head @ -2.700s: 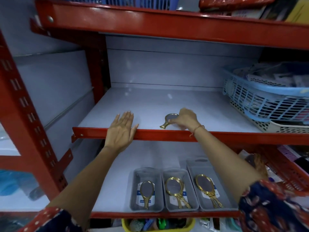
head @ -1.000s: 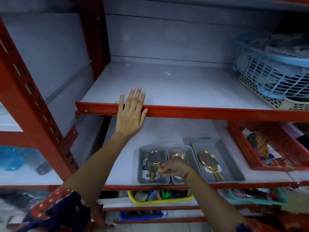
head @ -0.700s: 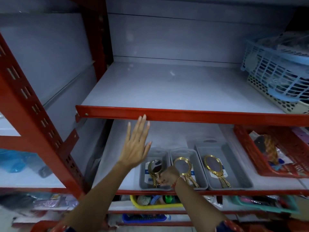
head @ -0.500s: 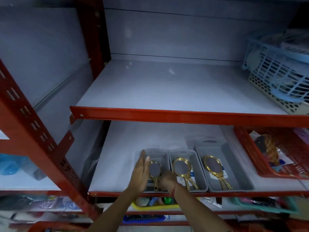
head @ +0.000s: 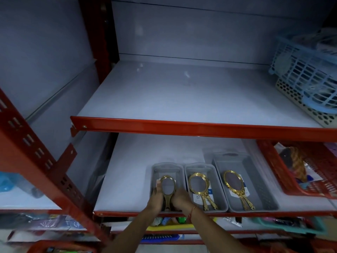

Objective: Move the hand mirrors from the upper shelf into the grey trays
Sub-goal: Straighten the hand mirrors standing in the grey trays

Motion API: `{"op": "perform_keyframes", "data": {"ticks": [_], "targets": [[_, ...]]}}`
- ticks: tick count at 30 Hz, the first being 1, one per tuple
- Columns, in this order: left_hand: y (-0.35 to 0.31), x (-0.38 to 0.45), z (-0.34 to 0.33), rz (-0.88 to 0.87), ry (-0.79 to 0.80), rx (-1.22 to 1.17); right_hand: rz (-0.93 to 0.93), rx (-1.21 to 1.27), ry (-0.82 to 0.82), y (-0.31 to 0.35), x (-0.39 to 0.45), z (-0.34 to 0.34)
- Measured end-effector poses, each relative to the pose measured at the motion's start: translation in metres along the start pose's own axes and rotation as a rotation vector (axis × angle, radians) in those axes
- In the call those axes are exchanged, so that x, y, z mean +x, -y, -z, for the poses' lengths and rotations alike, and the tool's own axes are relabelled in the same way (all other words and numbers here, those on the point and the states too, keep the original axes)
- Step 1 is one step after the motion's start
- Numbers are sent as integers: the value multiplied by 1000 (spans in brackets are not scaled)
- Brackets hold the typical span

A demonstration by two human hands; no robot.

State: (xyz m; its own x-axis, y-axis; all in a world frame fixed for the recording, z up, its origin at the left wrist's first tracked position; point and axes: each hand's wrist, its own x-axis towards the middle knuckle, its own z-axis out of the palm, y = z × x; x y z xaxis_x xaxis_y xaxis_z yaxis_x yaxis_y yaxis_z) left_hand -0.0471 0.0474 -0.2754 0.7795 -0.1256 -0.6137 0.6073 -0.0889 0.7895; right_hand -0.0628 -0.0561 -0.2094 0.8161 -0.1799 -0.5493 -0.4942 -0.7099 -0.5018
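Together, left hand and right hand grip one gold mirror over the leftmost grey tray; labels unreadable.

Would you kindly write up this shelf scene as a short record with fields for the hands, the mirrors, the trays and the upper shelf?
left hand: on the left side of the small mirror
right hand: on its right side, by the handle
left tray: holds the small mirror, both hands on it
middle tray: gold mirrors, count unclear
right tray: gold mirrors, count unclear
upper shelf: no mirrors visible; baskets at its right end
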Motion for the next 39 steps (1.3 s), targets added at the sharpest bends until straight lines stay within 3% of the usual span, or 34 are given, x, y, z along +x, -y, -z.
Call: {"op": "perform_keyframes", "data": {"ticks": [6, 20, 25, 28, 32, 36, 39], "targets": [[2, 5, 2, 92, 5, 45, -64, 55, 67, 0, -3, 1], [-21, -12, 0, 29, 49, 292, -71, 154, 115, 7, -13, 8], [-43, -41, -14, -158, -113, 345, -40, 225, -24, -14, 1, 25], [-50, -41, -30, -223, -119, 225, -67, 349, -169, -38, 18, 46], [-53, -29, -66, -144, 7, 16, -78, 234, -287, -54, -1, 81], [-44, -17, -104, 26, 179, -34, -75, 8, -169, -73, -11, 95], [-35, -6, -126, 97, 140, -62, -42, -37, -115, -82, -9, 94]]}}
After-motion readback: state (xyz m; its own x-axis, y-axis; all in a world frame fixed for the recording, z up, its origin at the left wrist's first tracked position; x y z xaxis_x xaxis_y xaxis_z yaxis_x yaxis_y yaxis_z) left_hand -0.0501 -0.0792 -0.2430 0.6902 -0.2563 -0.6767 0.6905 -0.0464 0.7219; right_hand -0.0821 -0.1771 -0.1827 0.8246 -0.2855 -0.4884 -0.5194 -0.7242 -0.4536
